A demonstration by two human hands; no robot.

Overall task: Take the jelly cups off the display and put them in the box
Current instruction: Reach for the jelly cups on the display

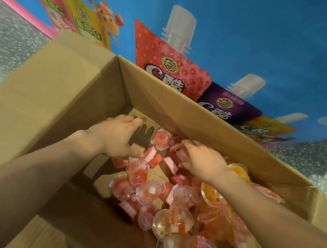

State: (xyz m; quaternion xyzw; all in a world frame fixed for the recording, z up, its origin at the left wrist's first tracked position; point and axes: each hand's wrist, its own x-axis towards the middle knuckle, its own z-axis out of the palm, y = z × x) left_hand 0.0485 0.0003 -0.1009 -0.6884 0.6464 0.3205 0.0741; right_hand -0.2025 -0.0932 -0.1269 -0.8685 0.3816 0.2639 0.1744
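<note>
Heaped inside the box (200, 116): jelly cups (150, 192), mostly red, piled against its right wall and near end, with an orange cup (239, 172) close to the right wall. Bare cardboard at the box's far left corner.

Spread over that bare corner, fingers straight and apart: the left hand (115, 136), thumb side touching the heap's edge, gripping nothing visible. Palm-down on the heap by the box's far wall: the right hand (203, 161); clamped on a cup or merely resting, impossible to tell.

Likely trouble: a slide of cups toward the bare corner, given so lopsided a heap. Dented lids or split seals under a pressing palm. Spill over the right rim from further drops on the high side.

Hidden: both palms and anything beneath them. Blurred: the cups by the fingers. Cut off: the box's near end. Beyond its far wall, only a blue printed panel (271, 44); no shelf, no remaining stock in view.
</note>
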